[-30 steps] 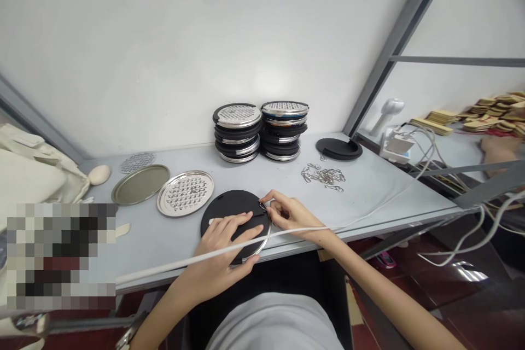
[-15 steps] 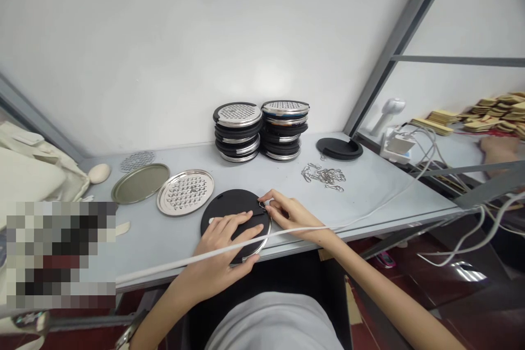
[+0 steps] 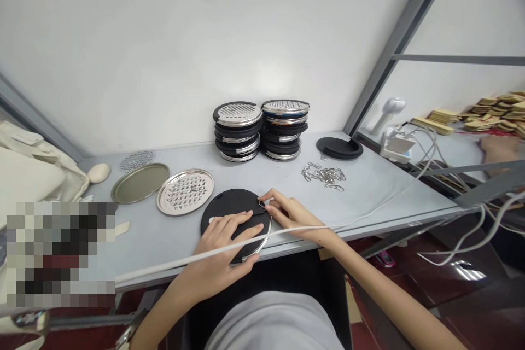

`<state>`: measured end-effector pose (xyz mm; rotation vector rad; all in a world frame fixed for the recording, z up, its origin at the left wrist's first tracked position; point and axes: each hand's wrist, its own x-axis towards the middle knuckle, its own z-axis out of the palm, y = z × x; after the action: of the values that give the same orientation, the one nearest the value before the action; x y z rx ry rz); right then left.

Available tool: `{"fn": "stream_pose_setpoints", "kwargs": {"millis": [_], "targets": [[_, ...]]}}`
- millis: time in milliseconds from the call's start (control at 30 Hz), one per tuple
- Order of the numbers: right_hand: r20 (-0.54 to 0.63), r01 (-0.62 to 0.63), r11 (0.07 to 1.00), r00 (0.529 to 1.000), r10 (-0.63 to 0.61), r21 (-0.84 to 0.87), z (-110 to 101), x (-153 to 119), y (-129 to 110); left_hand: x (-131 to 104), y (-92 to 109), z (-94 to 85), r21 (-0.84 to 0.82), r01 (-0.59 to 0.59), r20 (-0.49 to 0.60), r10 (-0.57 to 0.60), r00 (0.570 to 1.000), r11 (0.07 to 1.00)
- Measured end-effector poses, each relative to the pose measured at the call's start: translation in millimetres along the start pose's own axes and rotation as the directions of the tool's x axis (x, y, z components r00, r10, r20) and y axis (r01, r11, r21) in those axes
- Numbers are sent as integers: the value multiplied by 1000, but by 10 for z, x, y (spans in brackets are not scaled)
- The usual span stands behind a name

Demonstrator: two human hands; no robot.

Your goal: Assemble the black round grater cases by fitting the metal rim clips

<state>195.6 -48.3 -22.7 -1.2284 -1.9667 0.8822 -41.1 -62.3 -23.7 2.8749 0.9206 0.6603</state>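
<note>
At the table's front edge lies a round black grater holder [image 3: 235, 203] with a shiny metal rim along its right side. My left hand [image 3: 227, 238] rests flat over it, fingers spread, thumb near the front rim. My right hand [image 3: 287, 213] is closed, pinching a small metal clip [image 3: 261, 204] at the holder's upper right edge; the fingertips partly hide it. To the left are a round metal grater plate [image 3: 185, 192] and an olive-coloured round plate [image 3: 140, 183]. Several loose metal clips [image 3: 324, 175] lie in a pile to the right.
Two stacks of black-rimmed graters [image 3: 238, 115] stand by the wall. Another black holder [image 3: 339, 147] lies at the back right. A white cable [image 3: 369, 213] crosses in front of my hands. Beyond the grey frame, another person's hand [image 3: 500, 150] is near yellowish pieces [image 3: 488, 115].
</note>
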Motion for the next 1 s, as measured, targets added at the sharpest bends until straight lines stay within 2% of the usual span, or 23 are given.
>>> {"fn": "stream_pose_setpoints", "kwargs": {"millis": [1000], "targets": [[-3,-11,1000,1000,11,10,14,3,6,-3,-3,1,-2,5,7,-5,1000,1000]]}}
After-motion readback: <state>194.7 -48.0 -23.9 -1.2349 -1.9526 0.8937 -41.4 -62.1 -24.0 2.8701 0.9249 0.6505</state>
